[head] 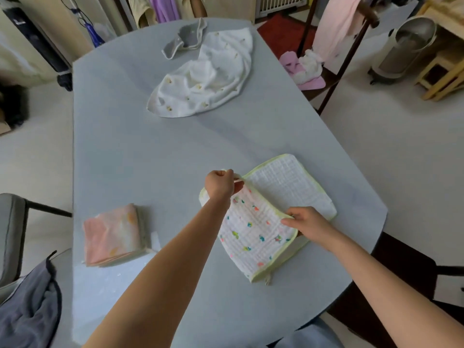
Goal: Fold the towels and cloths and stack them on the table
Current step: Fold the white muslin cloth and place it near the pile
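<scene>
A white muslin cloth (253,234) with coloured dots and a pale green hem lies on the grey table (150,159) near its right edge. One half is lifted and partly folded over the plain white half. My left hand (221,183) pinches the far corner of the lifted flap. My right hand (307,223) pinches the flap's other corner by the hem. A folded pink cloth stack (113,234) sits at the left. A crumpled white cloth (208,76) with small prints and a small grey cloth (184,38) lie at the far end.
A dark grey garment (27,305) hangs over a chair at the lower left. A dark wooden rack (326,71) with pink and white items stands off the table's far right. Clothes hang beyond the far edge, and a metal bin (406,46) stands at the upper right.
</scene>
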